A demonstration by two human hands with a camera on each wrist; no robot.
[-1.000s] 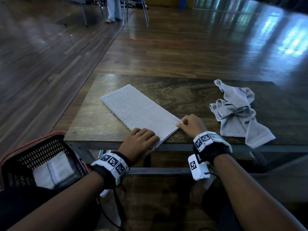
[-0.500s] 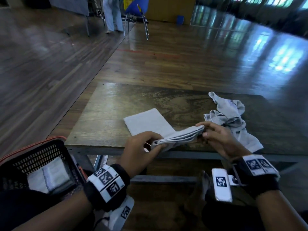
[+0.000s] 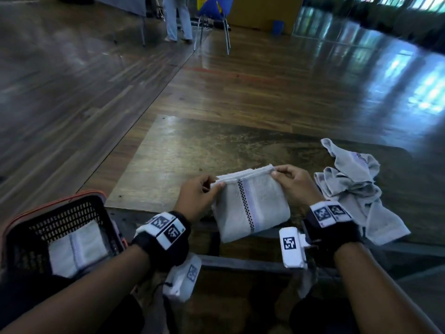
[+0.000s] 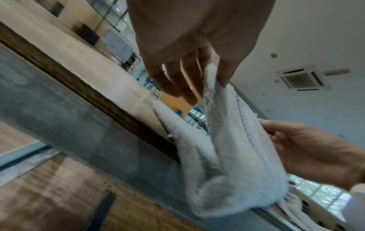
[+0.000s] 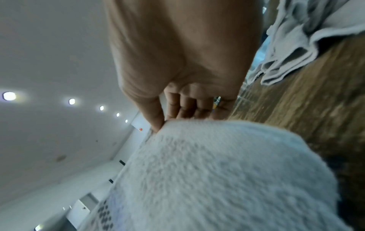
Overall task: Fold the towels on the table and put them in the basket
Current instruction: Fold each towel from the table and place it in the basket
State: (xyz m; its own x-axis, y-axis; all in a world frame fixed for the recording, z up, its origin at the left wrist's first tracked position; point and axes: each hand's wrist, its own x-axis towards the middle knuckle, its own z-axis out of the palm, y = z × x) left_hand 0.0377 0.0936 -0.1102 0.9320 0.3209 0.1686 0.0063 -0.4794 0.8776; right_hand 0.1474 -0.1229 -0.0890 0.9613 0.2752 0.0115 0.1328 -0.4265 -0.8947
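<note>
Both hands hold one folded white towel (image 3: 250,203) up by its top edge, just above the near edge of the bench (image 3: 183,150). The left hand (image 3: 196,196) pinches the towel's upper left corner between thumb and fingers; the right hand (image 3: 292,183) pinches the upper right corner the same way. The towel hangs down from the two grips in several layers, its lower fold dropping in front of the bench's near rim. A dark checked stripe with a pale band beside it runs down its front face.

From the left wrist view, the left hand's fingers (image 4: 177,84) close on the towel's thick edge (image 4: 221,140), and the layers sag into a rounded fold below; the right hand (image 4: 308,145) grips the far side. The right wrist view shows the thumb (image 5: 152,115) pressed to the terry surface (image 5: 217,179), blurred and close to the lens.

A crumpled grey towel (image 3: 356,189) lies on the bench to the right, one end drooping over the near edge. Low at the left stands a black mesh basket (image 3: 65,213) with an orange rim, and a folded white towel (image 3: 74,249) lies inside it. A blue chair (image 3: 214,10) stands on the wooden floor beyond.
</note>
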